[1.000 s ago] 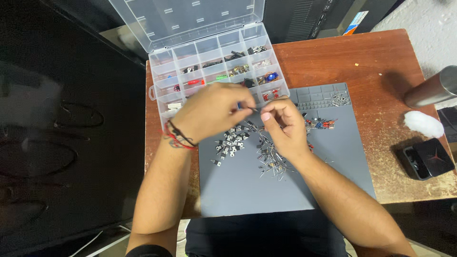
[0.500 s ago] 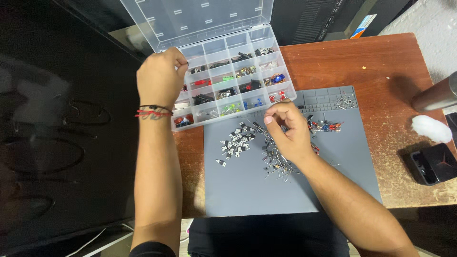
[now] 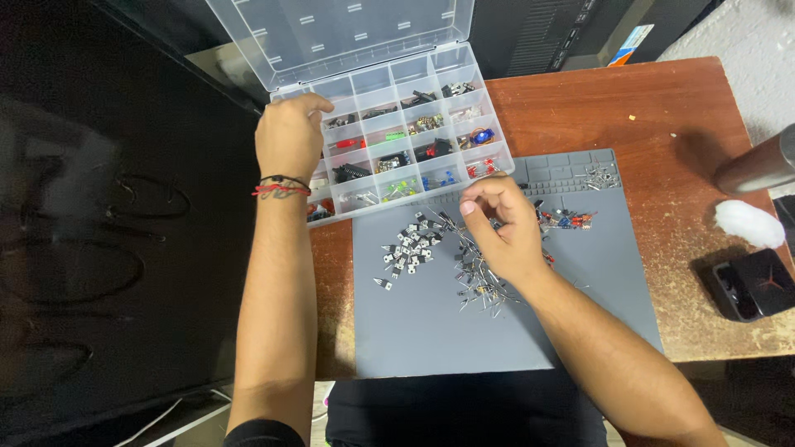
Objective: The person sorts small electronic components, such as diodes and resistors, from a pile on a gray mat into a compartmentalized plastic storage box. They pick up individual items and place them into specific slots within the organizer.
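Head view looks down on a clear plastic parts box (image 3: 397, 141) with its lid (image 3: 339, 33) thrown back, so that every compartment lies open to reach from above; it sits at the far left of a wooden counter (image 3: 646, 108), its near edge overlapping a grey mat (image 3: 580, 298). The left hand (image 3: 290, 136) hangs over the box's far left compartments, knuckles up and fingers curled down narrow into them; whether they pinch anything I cannot tell, since the palm hides the tips. The right hand (image 3: 501, 228) rests on the mat with thumb and forefinger drawn close together above a tangle of small wire-legged parts (image 3: 480, 281), and something fine may sit between them, too small to tell. Left of it lies a cluster of small black tabbed parts (image 3: 410, 248), and past it a few red and blue parts (image 3: 567, 219), the heaps kept apart by kind on the mat, which seems to stop them rolling off. Further right are a white wad (image 3: 749, 223) and a dark case (image 3: 758, 285). Compared with half a second ago, the left hand sits in nearly the same spot over the box, while a second ago it was down on the mat meeting the right hand over the parts.
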